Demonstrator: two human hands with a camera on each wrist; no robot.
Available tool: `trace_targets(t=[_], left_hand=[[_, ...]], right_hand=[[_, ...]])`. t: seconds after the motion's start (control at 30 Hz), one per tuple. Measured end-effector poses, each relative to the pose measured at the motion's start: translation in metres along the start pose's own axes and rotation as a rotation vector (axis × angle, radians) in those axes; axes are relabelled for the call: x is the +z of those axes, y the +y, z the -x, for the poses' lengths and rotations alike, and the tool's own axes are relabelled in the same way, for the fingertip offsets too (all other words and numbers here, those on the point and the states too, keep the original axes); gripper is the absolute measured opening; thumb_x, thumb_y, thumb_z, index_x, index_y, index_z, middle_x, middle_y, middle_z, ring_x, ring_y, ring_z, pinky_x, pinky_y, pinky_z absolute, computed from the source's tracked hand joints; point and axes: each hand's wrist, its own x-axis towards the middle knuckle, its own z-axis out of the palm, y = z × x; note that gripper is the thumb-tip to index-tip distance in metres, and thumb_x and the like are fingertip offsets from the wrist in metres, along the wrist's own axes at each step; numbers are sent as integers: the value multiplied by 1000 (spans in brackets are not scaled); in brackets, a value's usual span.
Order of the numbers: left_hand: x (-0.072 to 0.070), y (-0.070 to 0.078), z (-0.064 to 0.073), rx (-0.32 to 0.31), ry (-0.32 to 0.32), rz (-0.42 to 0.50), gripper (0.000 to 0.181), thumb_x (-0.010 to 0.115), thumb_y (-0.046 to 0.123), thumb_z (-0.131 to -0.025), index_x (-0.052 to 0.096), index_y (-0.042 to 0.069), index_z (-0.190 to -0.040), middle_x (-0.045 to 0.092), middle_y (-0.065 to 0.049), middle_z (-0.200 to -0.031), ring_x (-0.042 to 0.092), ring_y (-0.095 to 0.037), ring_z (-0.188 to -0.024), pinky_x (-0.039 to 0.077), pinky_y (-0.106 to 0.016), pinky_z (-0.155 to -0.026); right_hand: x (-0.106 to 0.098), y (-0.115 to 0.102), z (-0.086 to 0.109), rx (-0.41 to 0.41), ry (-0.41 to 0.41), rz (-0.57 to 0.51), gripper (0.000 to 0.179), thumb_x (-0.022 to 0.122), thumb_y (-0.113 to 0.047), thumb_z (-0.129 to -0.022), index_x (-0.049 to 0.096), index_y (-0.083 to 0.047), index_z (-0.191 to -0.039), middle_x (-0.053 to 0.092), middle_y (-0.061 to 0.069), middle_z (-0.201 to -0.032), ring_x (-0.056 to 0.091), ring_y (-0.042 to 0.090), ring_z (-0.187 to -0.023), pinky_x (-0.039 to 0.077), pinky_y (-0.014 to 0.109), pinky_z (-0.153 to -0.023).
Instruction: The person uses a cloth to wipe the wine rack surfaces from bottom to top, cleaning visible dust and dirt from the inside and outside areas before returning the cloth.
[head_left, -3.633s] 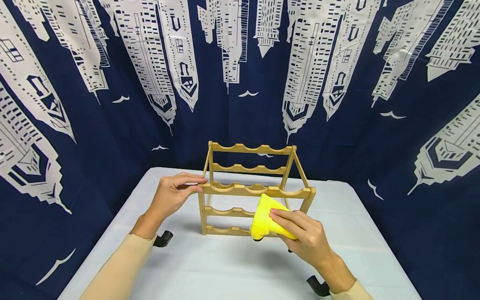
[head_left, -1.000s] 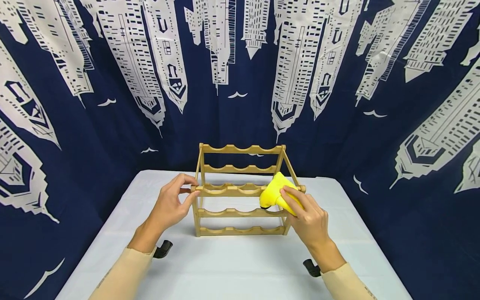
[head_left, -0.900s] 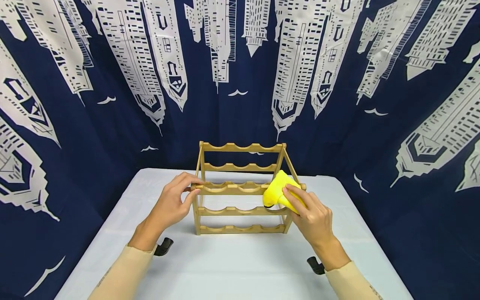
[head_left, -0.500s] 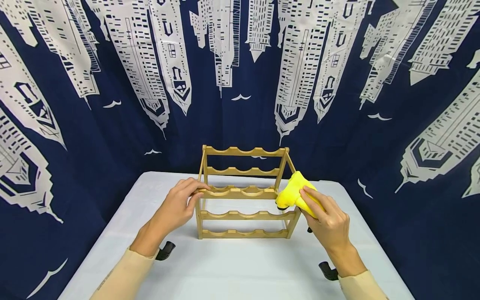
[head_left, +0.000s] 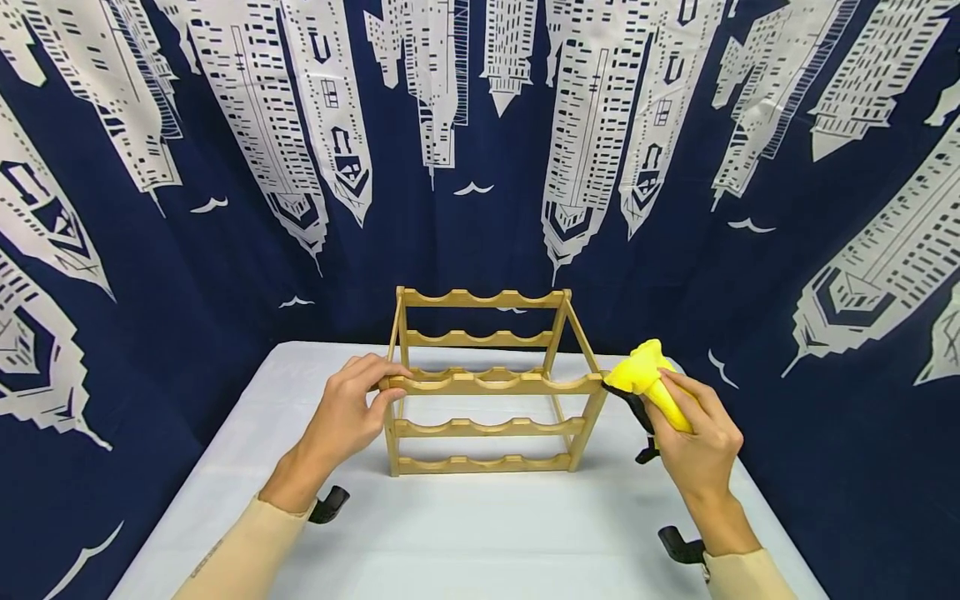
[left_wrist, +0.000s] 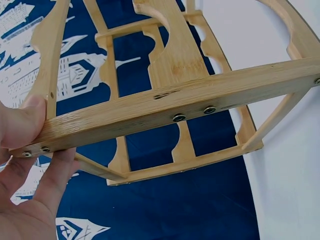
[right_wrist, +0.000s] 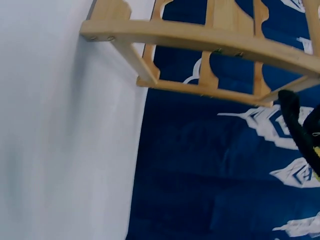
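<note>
A pale wooden wine rack [head_left: 495,384] with scalloped rails stands upright on the table. At its front left upper corner, my left hand [head_left: 343,417] pinches the frame. The left wrist view shows the thumb on one side of the wooden post [left_wrist: 135,107] and the fingers [left_wrist: 57,175] on the other. My right hand [head_left: 696,437] grips a bunched yellow cloth [head_left: 639,368] with a black underside, just right of the rack's front upper corner. In the right wrist view, only the cloth's black edge [right_wrist: 296,125] shows at the right, near the rack's side post [right_wrist: 200,37].
A white cloth covers the table [head_left: 480,533]. Behind and around it hangs a navy curtain [head_left: 450,242] with white skyline prints. Black curved pieces [head_left: 328,505] sit by each wrist.
The right hand has moved the yellow cloth rightward along the rack's front rail, from its middle to beyond its right corner. The left hand stays at the left corner, its fingers slightly shifted.
</note>
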Motion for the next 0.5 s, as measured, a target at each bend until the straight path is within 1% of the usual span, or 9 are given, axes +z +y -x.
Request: trace_targets(t=[0.07, 0.13, 0.2, 0.27, 0.3, 0.33, 0.37, 0.43, 0.5], left_hand=[[0, -1, 2, 7, 12, 4, 30, 94, -6, -91, 86, 8, -116, 83, -1, -108, 68, -19, -94, 61, -31, -77], [0, -1, 3, 16, 26, 9, 31, 94, -7, -90, 86, 8, -116, 84, -1, -107, 68, -19, -92, 60, -29, -77], [0, -2, 5, 24, 37, 18, 31, 94, -8, -90, 86, 8, -116, 84, -1, -107, 67, -18, -91, 57, -25, -77], [0, -2, 7, 32, 44, 24, 31, 93, -9, -90, 86, 8, -115, 84, -1, -107, 67, -18, -90, 53, -21, -77], [0, -1, 8, 37, 46, 27, 31, 93, -10, -90, 86, 7, -115, 84, -1, -107, 67, -18, -90, 53, -20, -77], [-1, -1, 8, 41, 46, 27, 32, 93, -10, -90, 86, 7, -115, 84, -2, -107, 67, -18, -90, 52, -19, -78], [-1, 0, 9, 41, 44, 29, 32, 93, -10, -90, 86, 7, -115, 84, -2, -107, 68, -18, -91, 53, -20, -78], [-3, 1, 10, 35, 34, 32, 32, 93, -10, -90, 86, 8, -116, 84, -1, -109, 68, -18, -92, 54, -21, -78], [-5, 4, 11, 24, 20, 28, 32, 93, -8, -91, 86, 9, -116, 84, -1, -110, 69, -18, -95, 55, -22, -79]], right_hand=[[-2, 5, 3, 56, -20, 8, 47, 99, 13, -76, 89, 3, -122, 85, 28, -118, 76, -4, -123, 52, 8, -118], [-3, 10, 6, 110, -39, 12, 49, 99, 15, -78, 88, 3, -124, 85, 28, -121, 67, -16, -127, 50, 5, -115], [-3, 15, 9, 162, -62, 21, 48, 99, 14, -81, 88, 2, -126, 85, 27, -122, 64, -22, -125, 49, 3, -110], [-1, 20, 12, 226, -102, 41, 47, 99, 11, -84, 87, 1, -128, 85, 26, -125, 62, -23, -122, 47, 1, -103], [0, 23, 14, 259, -128, 56, 46, 100, 8, -85, 87, 0, -128, 85, 24, -126, 63, -21, -120, 45, 1, -101], [2, 26, 15, 288, -161, 73, 46, 100, 6, -86, 87, -1, -129, 86, 22, -128, 67, -15, -118, 44, 0, -98], [4, 28, 17, 318, -201, 92, 45, 101, 3, -87, 87, -2, -130, 86, 21, -130, 72, -7, -118, 41, -1, -96], [10, 34, 19, 363, -293, 119, 46, 102, -4, -89, 87, -4, -132, 87, 17, -133, 81, 13, -118, 38, -5, -95], [17, 38, 21, 380, -400, 122, 45, 101, -8, -91, 87, -6, -133, 87, 16, -134, 84, 35, -118, 38, -6, -94]])
